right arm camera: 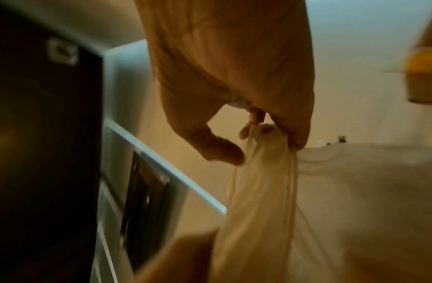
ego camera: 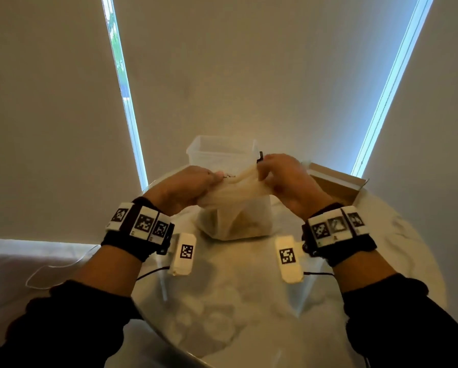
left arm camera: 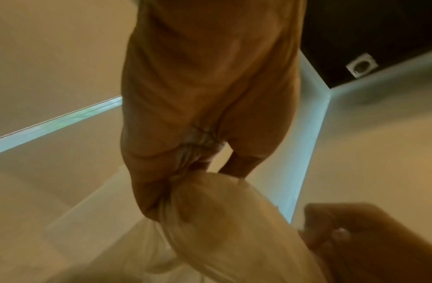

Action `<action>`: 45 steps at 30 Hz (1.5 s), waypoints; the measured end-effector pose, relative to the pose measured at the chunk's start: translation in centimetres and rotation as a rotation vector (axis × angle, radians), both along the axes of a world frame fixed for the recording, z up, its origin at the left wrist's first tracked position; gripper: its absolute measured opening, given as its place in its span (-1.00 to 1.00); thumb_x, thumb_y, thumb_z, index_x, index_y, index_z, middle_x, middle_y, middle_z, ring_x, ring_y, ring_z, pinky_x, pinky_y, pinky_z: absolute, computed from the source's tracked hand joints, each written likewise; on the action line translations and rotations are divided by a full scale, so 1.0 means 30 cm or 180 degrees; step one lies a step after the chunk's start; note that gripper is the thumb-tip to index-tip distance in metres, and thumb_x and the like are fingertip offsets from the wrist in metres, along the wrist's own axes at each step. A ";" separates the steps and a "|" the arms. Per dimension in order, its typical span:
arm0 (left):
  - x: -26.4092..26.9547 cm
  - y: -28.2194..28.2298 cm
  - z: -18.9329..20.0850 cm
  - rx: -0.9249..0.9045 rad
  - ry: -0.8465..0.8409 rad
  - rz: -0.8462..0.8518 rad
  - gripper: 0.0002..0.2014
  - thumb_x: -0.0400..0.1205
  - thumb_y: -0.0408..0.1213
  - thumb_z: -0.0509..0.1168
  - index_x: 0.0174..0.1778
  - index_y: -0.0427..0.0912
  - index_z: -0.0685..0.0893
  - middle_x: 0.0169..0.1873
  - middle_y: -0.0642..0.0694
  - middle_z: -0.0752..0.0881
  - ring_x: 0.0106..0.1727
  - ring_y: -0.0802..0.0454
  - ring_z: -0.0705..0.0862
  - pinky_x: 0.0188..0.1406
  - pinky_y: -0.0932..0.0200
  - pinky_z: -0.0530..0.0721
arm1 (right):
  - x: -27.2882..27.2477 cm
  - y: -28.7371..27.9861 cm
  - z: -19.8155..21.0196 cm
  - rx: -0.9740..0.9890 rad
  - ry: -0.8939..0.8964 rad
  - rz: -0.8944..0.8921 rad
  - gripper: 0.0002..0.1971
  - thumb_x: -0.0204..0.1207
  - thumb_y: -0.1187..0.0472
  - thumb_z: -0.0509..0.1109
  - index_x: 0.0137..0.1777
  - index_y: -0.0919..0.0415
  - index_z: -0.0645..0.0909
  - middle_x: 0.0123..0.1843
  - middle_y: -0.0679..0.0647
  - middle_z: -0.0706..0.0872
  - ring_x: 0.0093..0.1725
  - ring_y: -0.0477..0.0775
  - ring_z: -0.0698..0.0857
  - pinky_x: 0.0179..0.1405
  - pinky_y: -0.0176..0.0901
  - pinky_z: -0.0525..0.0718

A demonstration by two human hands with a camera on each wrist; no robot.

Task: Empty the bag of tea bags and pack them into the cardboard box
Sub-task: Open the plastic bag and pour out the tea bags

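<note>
A translucent plastic bag (ego camera: pixel 233 216) with brownish tea bags showing through its lower part stands on the round table (ego camera: pixel 249 301). My left hand (ego camera: pixel 193 181) grips the bunched top of the bag (left arm camera: pixel 210 210) on its left side. My right hand (ego camera: pixel 283 176) grips the gathered top of the bag (right arm camera: pixel 265 172) on the right, fingers curled round the plastic. The bag's mouth is stretched between both hands. An open cardboard box (ego camera: pixel 336 184) sits just right of my right hand, at the table's far right.
A clear plastic tub (ego camera: pixel 222 152) stands behind the bag, at the table's far edge. Pale window blinds with two bright gaps fill the background. A white surface with a thin wire (ego camera: pixel 44 272) lies to the left, lower than the table.
</note>
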State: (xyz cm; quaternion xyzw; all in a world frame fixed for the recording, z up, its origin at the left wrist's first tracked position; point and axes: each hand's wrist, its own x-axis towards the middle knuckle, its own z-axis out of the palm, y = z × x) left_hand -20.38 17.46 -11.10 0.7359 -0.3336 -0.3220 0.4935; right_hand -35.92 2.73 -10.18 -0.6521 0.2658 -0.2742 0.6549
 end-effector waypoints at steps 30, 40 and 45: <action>0.054 -0.027 -0.141 -0.0605 0.2199 0.0315 -0.50 0.81 0.11 0.28 0.37 -0.29 0.71 0.10 -0.28 0.88 0.08 -0.16 0.90 0.17 -0.06 0.88 | -0.044 -0.056 -0.215 0.1996 0.0104 0.0798 -0.65 0.63 0.23 0.25 0.28 0.28 0.77 0.21 0.24 0.84 0.23 0.27 0.77 0.44 0.10 0.59; 0.053 0.035 -0.133 0.0020 0.0010 -0.0112 -0.35 0.55 -0.58 0.57 0.42 0.07 0.53 0.26 -0.06 0.60 0.26 -0.17 0.66 0.03 0.01 0.81 | -0.038 -0.086 -0.225 0.0104 0.1021 -0.0185 -0.59 0.63 0.34 0.52 0.41 0.13 0.53 0.37 0.16 0.61 0.25 0.15 0.70 -0.05 0.02 0.91; 0.021 0.018 -0.105 -0.0230 -0.1377 0.0394 -0.60 0.51 -0.57 0.23 -0.34 0.01 0.81 0.01 0.17 0.80 0.09 -0.02 0.64 0.06 0.11 0.60 | -0.080 -0.056 -0.191 -0.1089 0.0523 -0.0658 -0.81 0.54 0.33 0.65 -0.17 0.10 0.71 -0.01 -0.01 0.78 0.09 0.05 0.76 0.10 0.11 0.88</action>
